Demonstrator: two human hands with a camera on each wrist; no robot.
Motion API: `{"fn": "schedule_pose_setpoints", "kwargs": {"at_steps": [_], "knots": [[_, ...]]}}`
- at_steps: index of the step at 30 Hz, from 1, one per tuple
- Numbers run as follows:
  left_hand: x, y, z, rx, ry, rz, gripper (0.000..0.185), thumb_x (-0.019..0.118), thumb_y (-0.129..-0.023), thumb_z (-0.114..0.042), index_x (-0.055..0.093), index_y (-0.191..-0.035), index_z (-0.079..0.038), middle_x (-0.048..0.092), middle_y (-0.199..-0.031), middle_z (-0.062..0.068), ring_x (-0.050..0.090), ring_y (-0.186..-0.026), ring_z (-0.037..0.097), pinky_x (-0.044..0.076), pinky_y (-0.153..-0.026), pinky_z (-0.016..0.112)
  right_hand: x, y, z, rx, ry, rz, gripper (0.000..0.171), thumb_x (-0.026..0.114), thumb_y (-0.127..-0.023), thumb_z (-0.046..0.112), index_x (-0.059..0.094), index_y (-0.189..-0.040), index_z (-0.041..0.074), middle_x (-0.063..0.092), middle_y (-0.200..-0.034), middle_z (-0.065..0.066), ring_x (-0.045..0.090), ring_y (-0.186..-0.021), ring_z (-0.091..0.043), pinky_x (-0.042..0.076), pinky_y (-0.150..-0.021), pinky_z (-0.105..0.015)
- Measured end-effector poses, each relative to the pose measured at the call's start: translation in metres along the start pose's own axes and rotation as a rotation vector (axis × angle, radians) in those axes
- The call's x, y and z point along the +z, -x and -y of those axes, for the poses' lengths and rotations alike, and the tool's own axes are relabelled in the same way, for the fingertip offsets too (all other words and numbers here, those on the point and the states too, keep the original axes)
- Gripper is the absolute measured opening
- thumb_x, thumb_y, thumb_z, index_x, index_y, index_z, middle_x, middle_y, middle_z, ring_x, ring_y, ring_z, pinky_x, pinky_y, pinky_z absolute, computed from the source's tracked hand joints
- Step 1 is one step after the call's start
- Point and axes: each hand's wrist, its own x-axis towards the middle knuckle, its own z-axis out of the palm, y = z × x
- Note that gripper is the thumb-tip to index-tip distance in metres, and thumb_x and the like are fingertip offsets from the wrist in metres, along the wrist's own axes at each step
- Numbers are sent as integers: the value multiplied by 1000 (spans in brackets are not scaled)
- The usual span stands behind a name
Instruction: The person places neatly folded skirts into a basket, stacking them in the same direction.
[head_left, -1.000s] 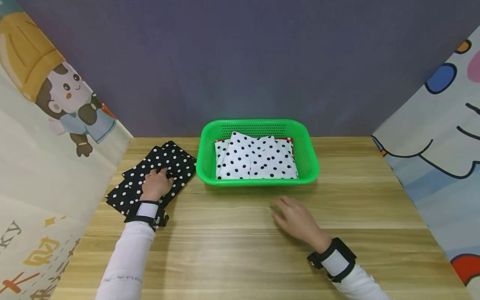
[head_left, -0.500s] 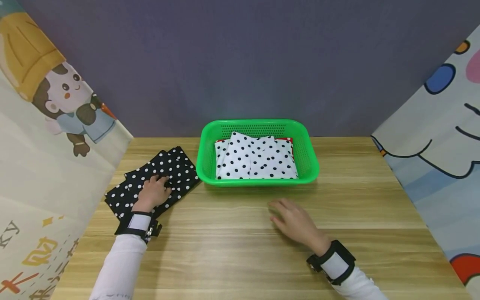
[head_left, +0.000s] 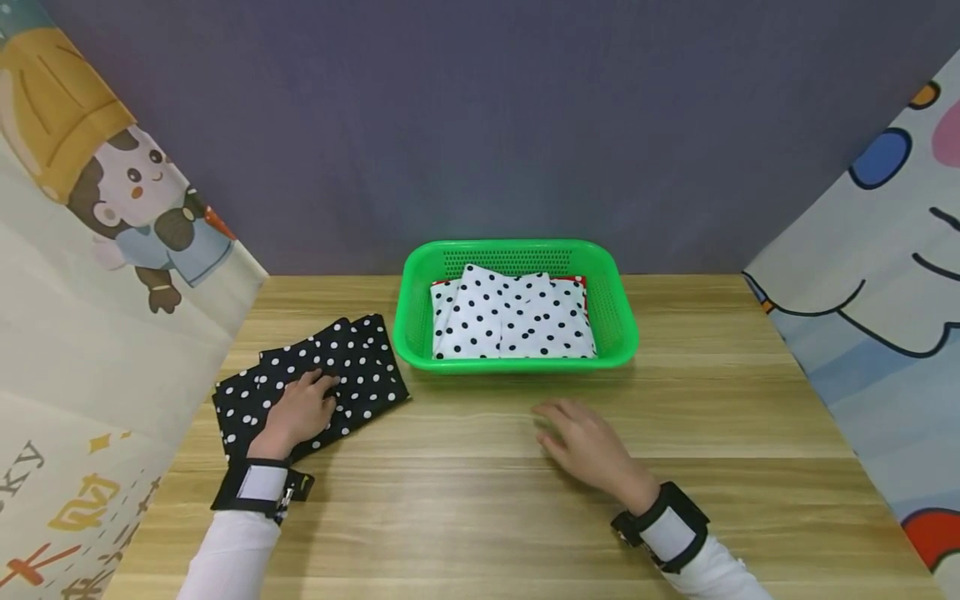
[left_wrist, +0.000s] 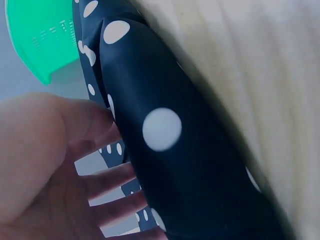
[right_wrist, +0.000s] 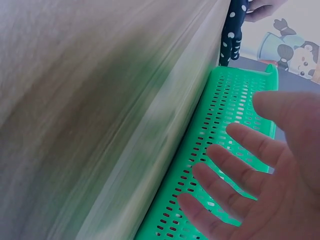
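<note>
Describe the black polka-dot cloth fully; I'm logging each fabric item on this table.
The black polka-dot cloth is thin black fabric with white dots, folded into several overlapping flat layers. It lies at a slant on the wooden table, just left of the green basket, its right corner close to the basket's base. The left hand rests on top, fingers spread flat; the wrist view shows a fold bulging beside the fingers.

The black polka-dot cloth (head_left: 311,383) has been turned and drawn nearer the person under the left hand (head_left: 297,410); its far corner, earlier level with the back half of the green basket (head_left: 622,321), is now level with the basket's middle, and its right corner now reaches past the basket's front left corner. The left wrist has been pulled back with it. The right hand (head_left: 592,442) has been shifted slightly leftward in front of the basket.
</note>
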Motion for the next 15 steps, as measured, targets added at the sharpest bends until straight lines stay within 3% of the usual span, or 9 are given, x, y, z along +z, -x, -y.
{"fn": "schedule_pose_setpoints", "kwargs": {"at_steps": [15], "knots": [[10,42,-14,42,5,-55,35,58,-81,-5,59,-115,-2,42,-131,29,40,-118,50,41,-83,63,2,2,6,9,-19,66,36,68,-81,22,62,-115,10,61,-115,-10,59,-104,-25,49,-88,-40]]}}
